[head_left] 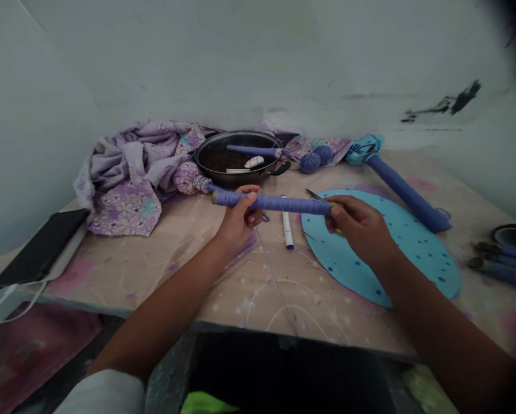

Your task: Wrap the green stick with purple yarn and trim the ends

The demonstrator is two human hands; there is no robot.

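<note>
A stick wrapped in purple yarn (279,203) is held level above the table between my two hands. My left hand (239,218) is closed around it near its left end, thumb on top. At the right end, my right hand (357,224) grips the stick with fingers and thumb. A thin strand of yarn (275,276) hangs from near my left hand to the table's front edge. Below the stick lies a white marker (287,230). A blue spotted oval sheet (413,247) lies under my right hand, with a dark pointed tip (313,194) showing beside the hand.
A black pan (204,164) at the back holds another purple stick (251,150). Floral cloth (124,213) is heaped at left, behind a black device (38,247) with a white cable. Yarn balls (310,162), a blue-topped wrapped stick (407,190) and black tape (514,237) are at right.
</note>
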